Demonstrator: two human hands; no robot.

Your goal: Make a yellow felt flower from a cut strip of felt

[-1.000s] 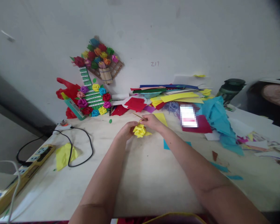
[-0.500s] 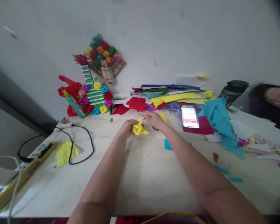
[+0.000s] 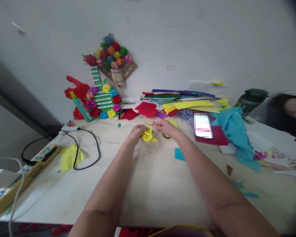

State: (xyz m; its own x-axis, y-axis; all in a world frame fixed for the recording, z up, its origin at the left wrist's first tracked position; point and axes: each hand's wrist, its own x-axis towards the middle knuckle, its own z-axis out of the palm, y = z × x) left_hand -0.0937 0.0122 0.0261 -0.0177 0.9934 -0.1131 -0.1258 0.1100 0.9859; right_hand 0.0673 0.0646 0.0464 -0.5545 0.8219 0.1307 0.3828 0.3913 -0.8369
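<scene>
A crumpled yellow paper flower point(image 3: 149, 135) is pinched at its left side by my left hand point(image 3: 137, 132), just above the table. My right hand point(image 3: 167, 127) is closed on a thin wooden stick point(image 3: 148, 124), whose tip points left over the flower's upper edge. Whether the stick touches the petals I cannot tell. Partly covered by my right hand and wrist are a yellow paper piece point(image 3: 173, 124) and a dark curved object point(image 3: 166, 136). A blue paper square point(image 3: 179, 154) lies beside my right forearm.
Stacked coloured paper point(image 3: 185, 98) lines the wall, near a glue bottle point(image 3: 82, 108) and a flower-covered guitar model point(image 3: 103, 102). A lit phone point(image 3: 202, 126) rests on dark red paper. At left are a power strip point(image 3: 37, 168), a black cable point(image 3: 99, 153) and yellow paper point(image 3: 69, 159).
The stick in my right hand has come down closer to the flower's top and lies flatter. My left hand still holds the flower. The whole view has shifted slightly.
</scene>
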